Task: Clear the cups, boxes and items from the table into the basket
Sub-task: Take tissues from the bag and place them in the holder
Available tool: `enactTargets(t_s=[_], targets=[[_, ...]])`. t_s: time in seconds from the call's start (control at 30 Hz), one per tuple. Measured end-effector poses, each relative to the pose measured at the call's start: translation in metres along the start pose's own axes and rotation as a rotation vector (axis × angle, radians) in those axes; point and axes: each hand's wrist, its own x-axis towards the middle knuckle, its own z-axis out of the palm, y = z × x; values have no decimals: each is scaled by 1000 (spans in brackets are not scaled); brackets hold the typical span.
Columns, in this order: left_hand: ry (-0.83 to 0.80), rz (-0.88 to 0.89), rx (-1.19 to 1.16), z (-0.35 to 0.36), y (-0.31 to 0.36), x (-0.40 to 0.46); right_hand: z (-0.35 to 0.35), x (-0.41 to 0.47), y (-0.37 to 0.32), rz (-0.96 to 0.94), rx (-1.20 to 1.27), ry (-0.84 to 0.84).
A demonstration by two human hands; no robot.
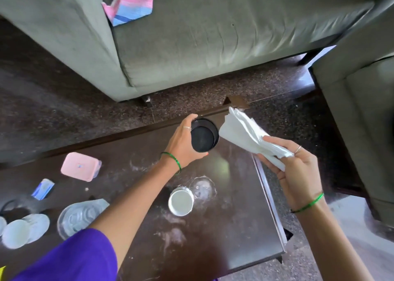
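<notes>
Above the dark table's (223, 216) far edge, the left hand (183, 146) grips a black cup (204, 137), fingers curled round it; right of the cup, the right hand (296, 174) pinches white napkins (245, 133); a white cup (181, 202) stands nearer on the table

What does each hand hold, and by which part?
Left hand grips the black cup round its side. Right hand pinches the white napkins at their near end.

Soft daylight; glare on table (223, 167); edges warped, blurred.
</notes>
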Motion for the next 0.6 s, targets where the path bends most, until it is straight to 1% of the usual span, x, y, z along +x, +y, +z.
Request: enactTargets(t_s=[0.13, 0.27, 0.4, 0.47, 0.6], targets=[[10, -63, -22, -24, -33, -37, 37, -18, 15, -18, -141, -138], [54, -68, -102, -39, -56, -63, 73, -35, 28, -98, -344, -299], [86, -81, -127, -46, -68, -75, 98, -44, 37, -274, -692, -363], [74, -93, -110, -46, -73, -77, 108, -47, 38, -343, -798, -375], [64, -94, -97, -46, -76, -78, 125, -48, 40, -412, -941, -389]])
